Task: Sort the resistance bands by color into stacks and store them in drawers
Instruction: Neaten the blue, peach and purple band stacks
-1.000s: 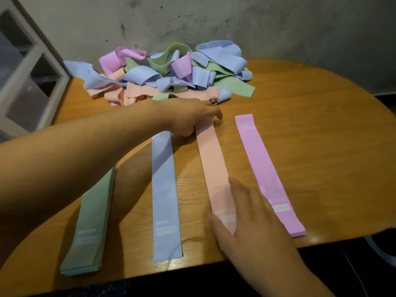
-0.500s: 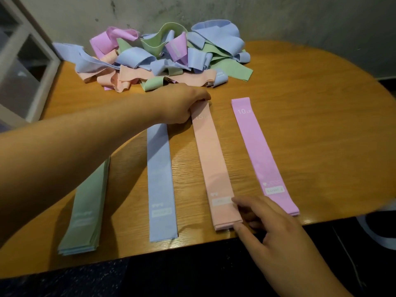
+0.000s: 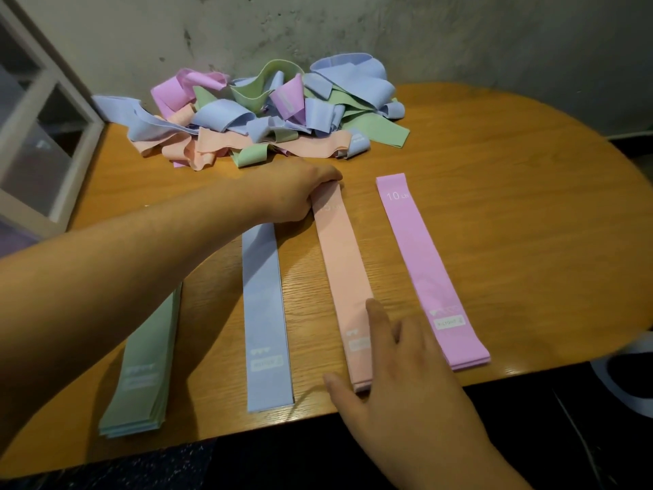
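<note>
Head view: left fingers (image 3: 327, 177) are curled down over the far end of the peach stack (image 3: 344, 270), thumb side against its left edge. Reads as a grip on that end, but the fingertips are hidden, so can't tell how tight. Right fingers (image 3: 376, 313) are straight and slightly spread, flat on the near end of the same stack and partly covering its label. The thumb is stretched left onto bare wood just beside the stack's corner. Net: left hand (image 3: 296, 196) holds the far end, right hand (image 3: 399, 376) presses the near end with nothing curled round it. Left forearm crosses over the far end of the blue stack (image 3: 265, 313) and the green stack (image 3: 145, 366). Four flat stacks lie side by side on the table (image 3: 512, 224), apart from each other; left to right they are green, blue, peach and the pink stack (image 3: 420, 267), which is marked "10 LB". Near ends sit close to the table's front edge. Loose pile (image 3: 265, 114) of mixed pink, blue, green and peach bands lies at the back against the wall (image 3: 459, 37). White-framed drawer unit (image 3: 46, 136) stands at the table's far left.
</note>
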